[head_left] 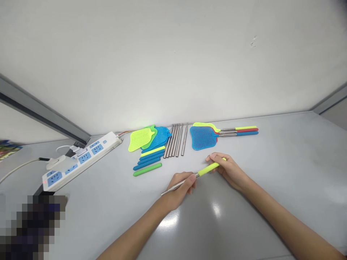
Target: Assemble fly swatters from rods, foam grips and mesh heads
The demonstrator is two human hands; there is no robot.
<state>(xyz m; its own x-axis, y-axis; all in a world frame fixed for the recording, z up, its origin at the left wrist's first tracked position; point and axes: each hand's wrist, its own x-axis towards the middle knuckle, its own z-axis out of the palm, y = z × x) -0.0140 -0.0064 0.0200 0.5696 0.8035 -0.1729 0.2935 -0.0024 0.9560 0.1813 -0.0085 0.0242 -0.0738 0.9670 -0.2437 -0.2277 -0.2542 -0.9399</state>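
Note:
My left hand [177,195] is closed round a silver metal rod [175,187], thumb on top. The rod's bare end points down and left. Its other end meets a yellow-green handle grip [207,169], and my right hand [229,169] pinches the far end of that grip. How deep the rod sits in the grip is hidden. Beyond my hands lie several loose metal rods [177,141] side by side. Left of them are loose grips: a green one [147,169], several blue ones [148,161] and a yellow one [153,151].
Yellow [141,139], green and blue fly swatter heads [159,136] overlap at the back. To their right lie three whole fly swatters, one with a blue head [204,138]. A white power strip [84,159] with plugs and cables stands at left, near the wall [173,72].

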